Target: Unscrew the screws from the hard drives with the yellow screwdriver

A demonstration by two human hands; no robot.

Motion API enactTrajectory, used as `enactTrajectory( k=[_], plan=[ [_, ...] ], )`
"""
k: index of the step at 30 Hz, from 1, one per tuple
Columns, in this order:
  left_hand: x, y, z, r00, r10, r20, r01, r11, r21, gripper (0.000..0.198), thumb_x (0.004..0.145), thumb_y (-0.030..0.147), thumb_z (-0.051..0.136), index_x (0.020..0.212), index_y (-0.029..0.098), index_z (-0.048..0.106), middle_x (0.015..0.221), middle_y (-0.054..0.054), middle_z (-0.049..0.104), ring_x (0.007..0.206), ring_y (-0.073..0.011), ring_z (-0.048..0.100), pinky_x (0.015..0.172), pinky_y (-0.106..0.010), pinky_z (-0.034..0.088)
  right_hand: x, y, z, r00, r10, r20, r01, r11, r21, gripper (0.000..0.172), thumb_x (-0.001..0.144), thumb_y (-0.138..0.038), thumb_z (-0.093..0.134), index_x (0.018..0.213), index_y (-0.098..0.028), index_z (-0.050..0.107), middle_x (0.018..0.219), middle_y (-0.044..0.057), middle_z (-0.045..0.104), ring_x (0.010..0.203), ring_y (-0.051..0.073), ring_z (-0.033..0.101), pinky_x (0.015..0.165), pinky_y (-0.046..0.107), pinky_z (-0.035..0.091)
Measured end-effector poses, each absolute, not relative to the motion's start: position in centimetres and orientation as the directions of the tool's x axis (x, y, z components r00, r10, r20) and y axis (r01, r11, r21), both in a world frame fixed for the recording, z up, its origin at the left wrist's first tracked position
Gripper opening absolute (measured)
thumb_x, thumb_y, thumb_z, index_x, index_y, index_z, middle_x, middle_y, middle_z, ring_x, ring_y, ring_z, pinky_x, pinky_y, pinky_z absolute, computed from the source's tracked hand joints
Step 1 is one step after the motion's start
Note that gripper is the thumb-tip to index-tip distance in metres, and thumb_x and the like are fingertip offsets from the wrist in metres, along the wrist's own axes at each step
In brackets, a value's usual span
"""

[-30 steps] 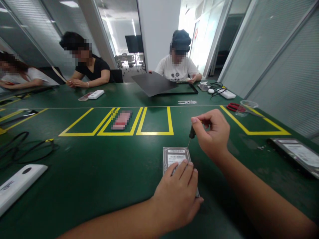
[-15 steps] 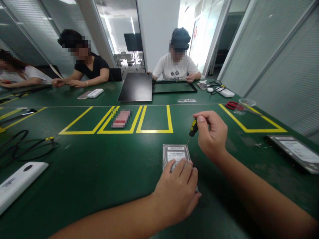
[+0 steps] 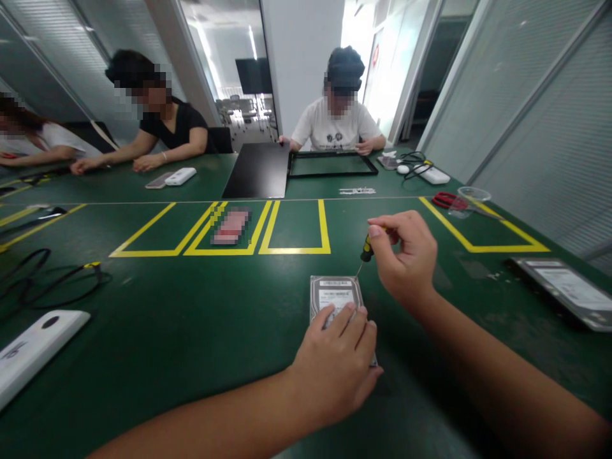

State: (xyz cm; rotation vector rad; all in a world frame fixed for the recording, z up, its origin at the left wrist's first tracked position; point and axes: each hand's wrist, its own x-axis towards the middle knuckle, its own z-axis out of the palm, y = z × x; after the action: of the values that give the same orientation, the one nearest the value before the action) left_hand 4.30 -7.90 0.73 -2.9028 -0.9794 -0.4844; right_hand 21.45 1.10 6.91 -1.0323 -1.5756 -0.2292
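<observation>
A silver hard drive with a white label lies flat on the green table in front of me. My left hand rests on its near half, fingers laid over the top and pressing it down. My right hand is closed around a small screwdriver with a black and yellow handle. The thin shaft slants down and its tip meets the drive's far right corner.
Yellow tape boxes mark the table's middle. A second drive lies at the right, a white device and black cable at the left. Red scissors sit far right. Across the table three people work, one beside a black panel and frame.
The person opposite has laid the black panel flat beside the frame. My right hand has turned the screwdriver slightly at the drive's corner; my left hand stays on the drive.
</observation>
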Motion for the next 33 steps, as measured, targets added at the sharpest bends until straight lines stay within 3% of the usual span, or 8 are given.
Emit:
enactTrajectory(
  k=[12,20,33],
  plan=[
    [4.22,-8.13,0.98,0.738,0.606,0.296,0.602,-0.79,0.118,0.054,0.099,0.05,0.05,0.141,0.017,0.052,0.151,-0.011,0.051,0.141,-0.0294,0.042,0.114,-0.05,0.034,21.23,0.93,6.82,0.06,0.487,0.871,0.682,0.618,-0.392,0.016,0.094,-0.022,0.054,0.096,-0.021,0.07,0.084,0.003,0.066,0.078,0.017,0.06,0.07,0.033,0.047],
    [4.37,-8.27,1.12,0.748,0.598,0.288,0.601,-0.794,0.091,0.055,0.096,0.047,0.055,0.14,0.015,0.052,0.149,-0.013,0.052,0.139,-0.0307,0.045,0.113,-0.051,0.035,21.09,0.82,6.86,0.051,0.466,0.883,0.679,0.632,-0.373,0.016,0.095,-0.021,0.055,0.096,-0.018,0.07,0.082,0.003,0.064,0.074,0.015,0.055,0.065,0.03,0.042],
    [4.38,-8.32,1.09,0.754,0.593,0.284,0.599,-0.797,0.075,0.055,0.096,0.047,0.054,0.14,0.015,0.051,0.15,-0.013,0.051,0.14,-0.0315,0.043,0.113,-0.052,0.034,21.85,1.66,6.75,0.091,0.444,0.891,0.704,0.604,-0.373,0.012,0.093,-0.026,0.062,0.094,-0.02,0.073,0.084,0.003,0.057,0.074,0.014,0.054,0.067,0.031,0.046]
  ],
)
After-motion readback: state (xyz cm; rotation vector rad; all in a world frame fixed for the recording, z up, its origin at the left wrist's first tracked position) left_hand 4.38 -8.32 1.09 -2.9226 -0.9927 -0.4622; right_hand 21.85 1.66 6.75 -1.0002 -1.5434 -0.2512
